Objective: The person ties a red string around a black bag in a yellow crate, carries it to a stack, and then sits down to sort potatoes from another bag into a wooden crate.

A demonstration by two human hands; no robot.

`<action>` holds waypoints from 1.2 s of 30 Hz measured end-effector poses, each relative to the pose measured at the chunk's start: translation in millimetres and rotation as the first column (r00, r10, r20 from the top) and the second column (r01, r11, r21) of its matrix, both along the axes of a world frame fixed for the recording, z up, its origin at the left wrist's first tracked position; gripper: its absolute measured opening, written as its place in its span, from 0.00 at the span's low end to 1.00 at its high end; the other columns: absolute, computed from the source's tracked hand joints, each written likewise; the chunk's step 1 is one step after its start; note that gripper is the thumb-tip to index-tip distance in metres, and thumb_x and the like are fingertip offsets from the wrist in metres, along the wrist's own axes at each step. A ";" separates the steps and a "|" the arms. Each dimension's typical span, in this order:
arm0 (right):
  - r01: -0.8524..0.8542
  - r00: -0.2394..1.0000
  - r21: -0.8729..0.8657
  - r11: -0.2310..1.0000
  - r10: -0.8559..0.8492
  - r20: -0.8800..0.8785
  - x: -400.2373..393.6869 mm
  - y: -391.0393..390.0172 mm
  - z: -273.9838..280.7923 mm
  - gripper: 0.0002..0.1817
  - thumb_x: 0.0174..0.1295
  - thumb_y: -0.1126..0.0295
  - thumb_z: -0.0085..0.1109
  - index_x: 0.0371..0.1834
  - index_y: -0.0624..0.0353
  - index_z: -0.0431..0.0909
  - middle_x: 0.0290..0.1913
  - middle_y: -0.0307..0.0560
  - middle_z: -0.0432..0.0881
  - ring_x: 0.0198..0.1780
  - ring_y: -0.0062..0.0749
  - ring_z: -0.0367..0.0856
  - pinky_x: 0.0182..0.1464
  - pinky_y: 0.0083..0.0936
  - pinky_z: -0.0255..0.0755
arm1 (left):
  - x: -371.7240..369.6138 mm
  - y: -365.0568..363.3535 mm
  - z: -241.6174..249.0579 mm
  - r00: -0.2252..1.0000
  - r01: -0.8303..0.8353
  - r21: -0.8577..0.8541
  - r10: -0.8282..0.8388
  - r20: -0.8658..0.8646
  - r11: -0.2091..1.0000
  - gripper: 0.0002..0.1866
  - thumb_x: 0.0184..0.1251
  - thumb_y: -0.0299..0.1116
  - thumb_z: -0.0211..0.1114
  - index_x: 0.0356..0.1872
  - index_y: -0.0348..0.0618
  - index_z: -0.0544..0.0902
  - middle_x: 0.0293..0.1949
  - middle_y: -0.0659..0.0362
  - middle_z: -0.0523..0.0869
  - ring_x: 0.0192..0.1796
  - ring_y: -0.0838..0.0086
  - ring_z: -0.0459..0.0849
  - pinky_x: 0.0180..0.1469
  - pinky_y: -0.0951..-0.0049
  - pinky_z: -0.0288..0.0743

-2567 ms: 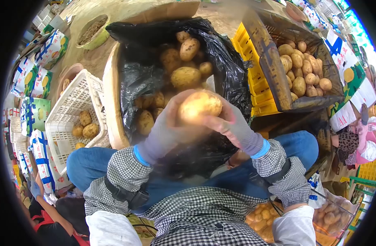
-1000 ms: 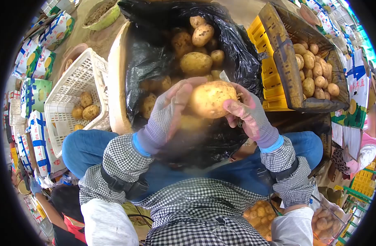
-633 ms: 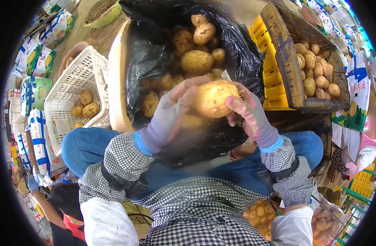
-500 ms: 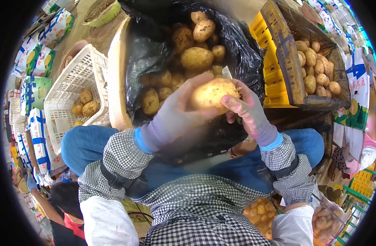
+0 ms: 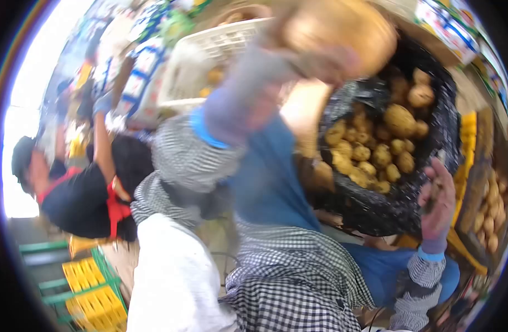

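Observation:
Raised close to the camera, my left hand (image 5: pixel 267 77) in a grey-purple glove is wrapped round a large potato (image 5: pixel 339 33). Both are smeared by motion. My right hand (image 5: pixel 437 207), also gloved, holds nothing I can see. Its fingers are loosely curled and apart, and the palm side looks soiled. It is by the right side of a black plastic bag (image 5: pixel 370 213). Several potatoes (image 5: pixel 381 157) of mixed sizes lie inside that bag.
To the left of the bag stands a white plastic crate (image 5: pixel 182 72) with a few potatoes. At right is a crate (image 5: pixel 464 221) of potatoes. A co-worker (image 5: pixel 79 193) in black and red is at far left, above yellow crates (image 5: pixel 93 301).
My view has turned left. The potato left the two-handed hold and rose towards the camera in my left hand. My right hand let go and moved to the bag's right side.

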State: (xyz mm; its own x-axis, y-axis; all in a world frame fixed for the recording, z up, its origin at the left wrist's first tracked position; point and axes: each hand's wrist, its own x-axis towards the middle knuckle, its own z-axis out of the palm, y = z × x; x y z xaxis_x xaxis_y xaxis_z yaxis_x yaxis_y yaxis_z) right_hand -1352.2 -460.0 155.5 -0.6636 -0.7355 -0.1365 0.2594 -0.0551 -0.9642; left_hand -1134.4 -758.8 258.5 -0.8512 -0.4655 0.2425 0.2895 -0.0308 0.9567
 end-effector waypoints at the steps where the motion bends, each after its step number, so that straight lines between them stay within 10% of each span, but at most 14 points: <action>1: 0.010 1.000 0.046 0.999 -0.010 0.001 -1.5 1.5 0.0 0.24 0.75 0.60 0.41 0.68 0.64 0.68 0.50 0.40 0.77 0.29 0.13 0.69 0.27 0.10 0.66 | 31.6 0.8 17.0 0.986 -0.166 -0.037 0.167 0.005 0.985 0.31 0.63 0.26 0.60 0.68 0.39 0.64 0.55 0.49 0.81 0.54 0.59 0.83 0.53 0.64 0.80; 8: 0.106 0.990 0.209 0.972 -0.083 -0.115 -7.5 -1.5 -5.7 0.27 0.74 0.55 0.39 0.68 0.59 0.69 0.53 0.37 0.76 0.31 0.10 0.67 0.29 0.07 0.61 | 235.6 -35.5 -27.2 0.454 -0.792 -0.236 0.801 0.389 0.564 0.29 0.66 0.32 0.64 0.68 0.45 0.68 0.54 0.59 0.81 0.48 0.73 0.83 0.43 0.74 0.77; 14: -0.016 0.968 0.141 0.990 0.051 -0.245 -22.8 11.8 -7.9 0.27 0.71 0.55 0.46 0.67 0.59 0.69 0.54 0.40 0.75 0.34 0.16 0.66 0.37 0.13 0.62 | 327.9 -69.0 -265.2 0.041 -0.908 -0.197 0.544 0.838 0.370 0.23 0.60 0.37 0.69 0.57 0.50 0.74 0.45 0.61 0.81 0.38 0.70 0.81 0.31 0.70 0.76; 18: 0.140 0.990 0.251 0.958 -0.135 -0.039 -34.0 17.3 -6.1 0.24 0.70 0.55 0.48 0.62 0.56 0.74 0.49 0.41 0.77 0.33 0.19 0.67 0.35 0.15 0.63 | 314.3 -80.6 -348.5 0.219 -0.924 -0.064 0.657 0.722 0.378 0.25 0.64 0.34 0.64 0.62 0.44 0.70 0.44 0.55 0.81 0.38 0.66 0.82 0.39 0.69 0.79; 22: 0.194 0.981 0.323 0.926 -0.193 -0.033 -40.9 28.5 0.0 0.23 0.71 0.53 0.49 0.60 0.56 0.76 0.45 0.38 0.79 0.33 0.17 0.72 0.34 0.15 0.69 | 329.3 -122.6 -388.3 0.221 -0.576 -0.508 0.720 0.658 0.640 0.20 0.68 0.34 0.62 0.59 0.41 0.74 0.42 0.56 0.82 0.39 0.71 0.82 0.35 0.73 0.78; 25: 0.165 0.986 0.310 0.936 -0.152 -0.065 -43.6 37.6 0.7 0.24 0.71 0.53 0.50 0.61 0.58 0.75 0.45 0.39 0.81 0.32 0.16 0.74 0.33 0.14 0.72 | 341.0 -161.6 -355.2 0.358 -0.436 -0.688 0.813 0.459 0.580 0.17 0.71 0.34 0.61 0.57 0.39 0.77 0.40 0.57 0.83 0.39 0.74 0.82 0.31 0.76 0.77; 29: 0.104 0.994 0.300 0.948 -0.092 -0.053 -40.3 36.6 5.6 0.25 0.70 0.52 0.50 0.61 0.58 0.75 0.46 0.40 0.81 0.33 0.16 0.75 0.33 0.16 0.73 | 226.7 -133.9 -124.9 0.342 -0.632 -0.579 0.856 0.388 0.515 0.15 0.73 0.33 0.58 0.55 0.37 0.79 0.51 0.58 0.83 0.46 0.77 0.82 0.46 0.77 0.77; 31: 0.074 0.997 0.313 0.947 -0.065 -0.039 -35.2 29.5 12.6 0.25 0.70 0.52 0.51 0.60 0.58 0.76 0.46 0.40 0.81 0.33 0.16 0.76 0.33 0.16 0.73 | 136.8 -90.8 -42.5 0.527 -0.587 -0.651 0.837 0.144 0.481 0.14 0.74 0.32 0.56 0.55 0.37 0.79 0.50 0.58 0.83 0.48 0.76 0.82 0.50 0.77 0.76; 33: 0.038 0.998 0.337 0.941 -0.019 -0.060 -30.3 24.3 21.6 0.24 0.70 0.53 0.51 0.59 0.60 0.76 0.45 0.41 0.81 0.32 0.16 0.75 0.33 0.15 0.73 | 51.8 -47.6 -2.6 0.735 -0.385 -0.693 0.657 0.169 0.609 0.14 0.73 0.30 0.57 0.56 0.38 0.79 0.50 0.58 0.82 0.50 0.74 0.82 0.53 0.75 0.75; 36: 0.002 0.998 0.333 0.943 0.017 -0.054 -29.5 24.5 24.6 0.23 0.72 0.57 0.48 0.60 0.63 0.74 0.44 0.41 0.79 0.32 0.15 0.74 0.31 0.13 0.71 | -49.8 -11.2 -38.8 0.874 0.338 -0.628 0.013 0.485 0.701 0.16 0.67 0.23 0.58 0.55 0.40 0.79 0.51 0.58 0.82 0.54 0.76 0.79 0.58 0.73 0.71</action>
State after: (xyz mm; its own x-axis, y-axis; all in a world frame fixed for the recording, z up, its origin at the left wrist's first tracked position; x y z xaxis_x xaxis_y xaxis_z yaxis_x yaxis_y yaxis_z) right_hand -1381.7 -435.5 180.1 -0.6717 -0.6594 -0.3377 0.2043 0.2733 -0.9400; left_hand -1184.2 -770.0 219.7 -0.9859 -0.1651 0.0267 -0.0911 0.6640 0.7422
